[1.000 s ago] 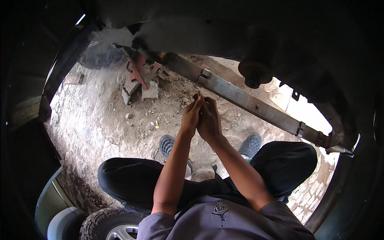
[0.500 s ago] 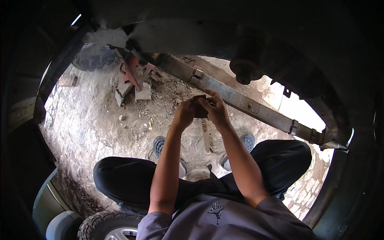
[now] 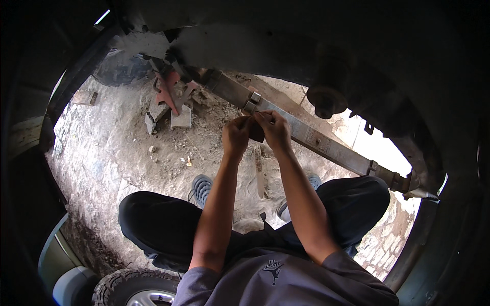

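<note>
rough, pale, dusty ground (image 3: 122, 148) spread beneath the dark underside of a vehicle (image 3: 245, 46), lit brightly on either side. nearest was the person's grey short-sleeved shirt (image 3: 306, 283) with a dark print on its chest, and at the lower left a black tyre with chunky tread (image 3: 113, 286) around a silver metal rim. black trousers (image 3: 161, 224) covered the legs, bent with the knees wide apart. a grey laced shoe (image 3: 202, 187) showed beside the left forearm; its fellow was mostly hidden by the right leg.

farther out, both bare arms reached forward, and the hands met at a thin, dark brown flat piece (image 3: 257, 132). the left hand (image 3: 236, 136) pinched its left side, with the fingers curled in; the right hand (image 3: 276, 131) gripped its upper right part between thumb and fingers. the piece hung between the two hands, above a long, narrow, pale strip with brown patches (image 3: 260, 176) on the ground.

just beyond the hands, a long grey steel bar with metal clamps (image 3: 311, 136) ran slantwise; whether the fingertips touched it could not be told. farthest away were a faded red metal stand (image 3: 166, 94), broken pale grey blocks (image 3: 181, 118) near its foot and a dark, dusty tyre (image 3: 120, 70).
</note>
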### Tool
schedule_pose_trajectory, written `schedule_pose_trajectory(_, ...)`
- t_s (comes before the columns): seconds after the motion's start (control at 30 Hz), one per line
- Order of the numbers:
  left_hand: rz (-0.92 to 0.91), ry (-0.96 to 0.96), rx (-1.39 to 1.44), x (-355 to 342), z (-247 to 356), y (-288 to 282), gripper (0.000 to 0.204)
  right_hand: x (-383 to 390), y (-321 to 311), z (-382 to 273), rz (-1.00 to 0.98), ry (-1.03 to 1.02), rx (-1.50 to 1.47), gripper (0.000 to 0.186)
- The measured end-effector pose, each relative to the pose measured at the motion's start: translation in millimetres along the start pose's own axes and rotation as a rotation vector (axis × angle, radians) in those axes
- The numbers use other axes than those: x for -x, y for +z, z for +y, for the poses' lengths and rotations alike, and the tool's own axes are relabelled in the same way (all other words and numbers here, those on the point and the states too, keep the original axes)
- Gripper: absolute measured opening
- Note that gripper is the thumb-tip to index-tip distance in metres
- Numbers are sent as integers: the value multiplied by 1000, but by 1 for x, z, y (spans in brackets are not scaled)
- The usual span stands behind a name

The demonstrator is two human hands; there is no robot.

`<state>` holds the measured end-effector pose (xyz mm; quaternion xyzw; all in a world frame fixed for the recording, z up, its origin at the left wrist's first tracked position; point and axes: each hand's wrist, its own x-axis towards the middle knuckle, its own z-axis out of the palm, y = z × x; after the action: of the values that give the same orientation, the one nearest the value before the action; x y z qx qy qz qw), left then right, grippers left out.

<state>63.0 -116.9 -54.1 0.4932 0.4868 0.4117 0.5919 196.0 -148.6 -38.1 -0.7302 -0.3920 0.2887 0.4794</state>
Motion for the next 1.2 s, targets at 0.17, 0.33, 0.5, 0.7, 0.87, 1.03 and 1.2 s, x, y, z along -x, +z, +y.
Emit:
schedule_pose_trajectory(0.17, 89, -132, -80, -1, 12, 11, 35, -9, 11, -17, 133, -12, 282, 37)
schedule_pose_trajectory(0.33, 154, -93, 86, -10, -22, 20, 40, -9, 26, -20, 235, -54, 372, 32)
schedule_pose_trajectory(0.5, 228, 157, -135, -10, -20, 19, 41, -5, 30, -25, 221, 4, 284, 30)
schedule_pose_trajectory(0.7, 140, -89, -1, -17, -7, 18, 44, -17, 30, -36, 194, 127, 259, 34)
schedule_pose_trajectory(0.87, 131, -152, -74, -14, -10, 15, 46, -18, 27, -32, 143, 166, 296, 36)
schedule_pose_trajectory(1.03, 162, -114, 49, -25, -23, 23, 47, -25, 29, -39, 170, 185, 443, 36)
schedule_pose_trajectory(1.2, 80, -171, 169, -13, -3, 20, 50, -19, 28, -45, 191, 181, 487, 34)
